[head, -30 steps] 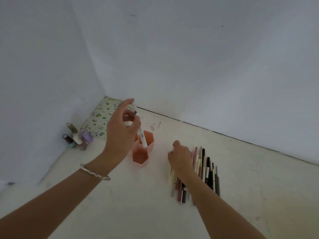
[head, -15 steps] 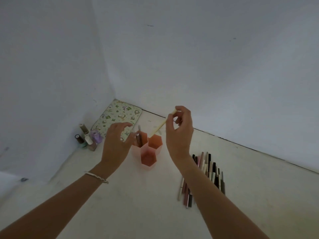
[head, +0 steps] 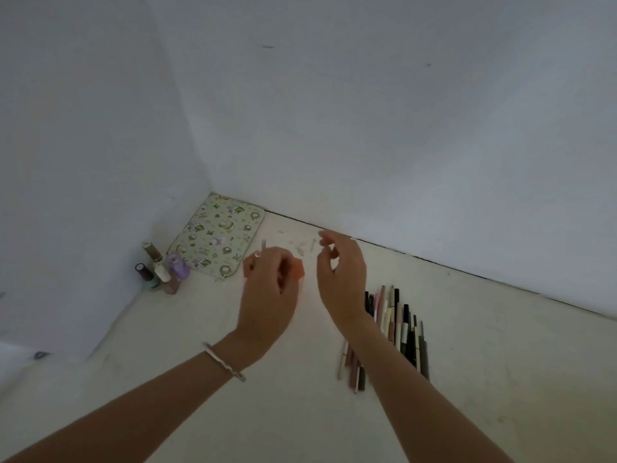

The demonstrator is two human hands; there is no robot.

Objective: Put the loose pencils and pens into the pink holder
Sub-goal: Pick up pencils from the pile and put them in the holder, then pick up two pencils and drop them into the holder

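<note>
Pink holder [head: 298, 269] sits behind fingers [head: 259, 265] of the left hand [head: 268, 295].

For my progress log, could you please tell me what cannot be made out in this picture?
- Head view: pink holder mostly hidden behind the left hand; its contents cannot be counted.
- Head view: whether the left hand grips anything, its fingers turned away.
- Head view: loose pencils partly covered by the right forearm.

Two plain white walls [head: 367, 111] are meeting at a corner. Dim light is falling across the pale floor [head: 200, 412].
</note>
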